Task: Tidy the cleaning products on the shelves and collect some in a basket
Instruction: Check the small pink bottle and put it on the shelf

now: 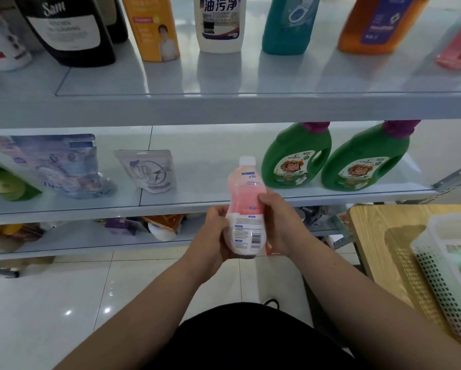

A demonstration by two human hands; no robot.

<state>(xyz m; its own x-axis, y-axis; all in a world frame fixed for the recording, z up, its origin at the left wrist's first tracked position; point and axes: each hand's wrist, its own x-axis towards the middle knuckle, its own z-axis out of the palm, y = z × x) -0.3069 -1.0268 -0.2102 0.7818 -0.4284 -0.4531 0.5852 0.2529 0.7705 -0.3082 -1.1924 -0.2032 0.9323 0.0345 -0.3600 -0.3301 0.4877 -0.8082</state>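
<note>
Pale grey shelves stand over a glossy tiled floor. In front of the middle shelf's front edge, both hands hold a pink bottle in the air. The left hand has its fingers curled round the lower part, and the right hand is wrapped round the middle from the other side. The bottle is nearly upright, with its white cap on top and its barcode label toward the camera.

Just behind it on the middle shelf stand two green jugs side by side, and further left a small pouch and a larger pouch. The shelf above carries a row of bottles, among them a white one and a teal one. At the right a white basket sits on a wooden table, with something green-labelled inside.
</note>
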